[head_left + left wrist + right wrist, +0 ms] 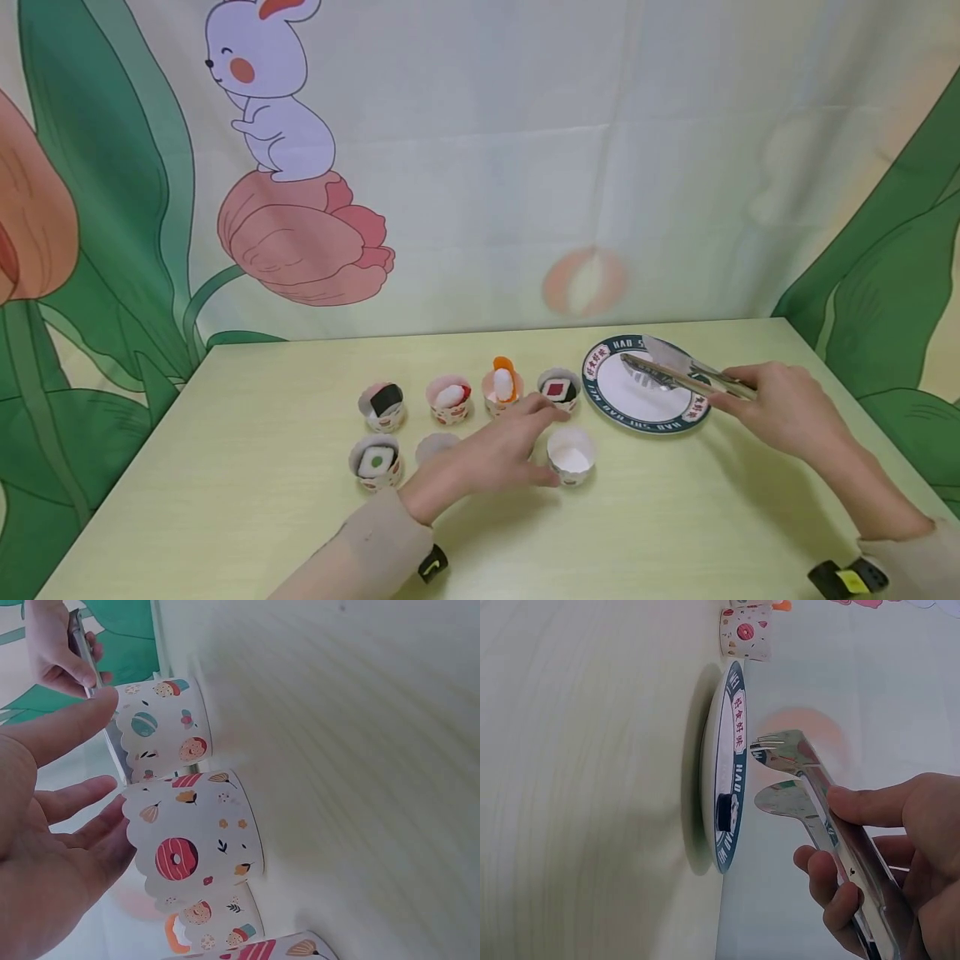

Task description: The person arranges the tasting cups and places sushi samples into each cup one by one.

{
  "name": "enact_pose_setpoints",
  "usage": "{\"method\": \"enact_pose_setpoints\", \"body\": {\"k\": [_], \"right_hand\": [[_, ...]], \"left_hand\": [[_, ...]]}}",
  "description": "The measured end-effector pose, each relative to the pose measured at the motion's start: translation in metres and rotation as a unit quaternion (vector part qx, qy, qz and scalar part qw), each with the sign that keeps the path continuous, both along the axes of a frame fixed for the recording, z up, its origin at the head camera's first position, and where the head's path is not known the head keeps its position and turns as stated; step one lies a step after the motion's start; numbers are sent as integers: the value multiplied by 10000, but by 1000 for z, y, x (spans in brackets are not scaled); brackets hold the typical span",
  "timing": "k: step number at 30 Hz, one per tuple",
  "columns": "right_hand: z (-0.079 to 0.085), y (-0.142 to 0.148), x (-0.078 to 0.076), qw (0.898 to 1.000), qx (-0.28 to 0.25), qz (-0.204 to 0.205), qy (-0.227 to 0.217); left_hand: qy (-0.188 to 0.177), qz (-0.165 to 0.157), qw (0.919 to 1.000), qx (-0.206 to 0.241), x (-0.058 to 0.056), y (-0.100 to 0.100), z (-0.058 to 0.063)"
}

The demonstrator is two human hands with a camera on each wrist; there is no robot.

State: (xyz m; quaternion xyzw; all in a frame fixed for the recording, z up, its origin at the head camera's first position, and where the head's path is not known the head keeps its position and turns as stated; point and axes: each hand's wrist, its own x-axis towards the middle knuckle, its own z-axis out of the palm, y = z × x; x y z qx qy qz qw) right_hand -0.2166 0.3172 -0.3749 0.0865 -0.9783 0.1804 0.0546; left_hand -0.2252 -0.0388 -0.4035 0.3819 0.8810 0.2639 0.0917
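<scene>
My right hand grips metal serving tongs, one end forked and the other spoon-like. The tips stand apart above a white plate with a dark blue lettered rim. A small dark block shows on the plate in the right wrist view. My left hand reaches over the paper cups with its fingers spread and nothing held. Its thumb is beside a white paper cup with nothing visible inside. The fingertips are by a cup holding a sushi-like piece with a dark red centre; contact cannot be told.
Other patterned cups hold a black-wrapped piece, a white and red piece, an orange-topped piece and a green-dotted piece. Another cup is partly behind my left hand. A printed cloth hangs behind the table.
</scene>
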Motion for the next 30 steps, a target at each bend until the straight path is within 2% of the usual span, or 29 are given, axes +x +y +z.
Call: {"method": "enact_pose_setpoints", "body": {"k": [5, 13, 30], "right_hand": [[0, 3, -3, 9999, 71, -81, -41], [-2, 8, -5, 9997, 67, -136, -175], [-5, 13, -8, 9992, 12, -165, -355]], "left_hand": [[2, -13, 9999, -123, 0, 4, 0], [292, -13, 9987, -409, -2, 13, -4], [364, -56, 9972, -658, -4, 20, -4]]}}
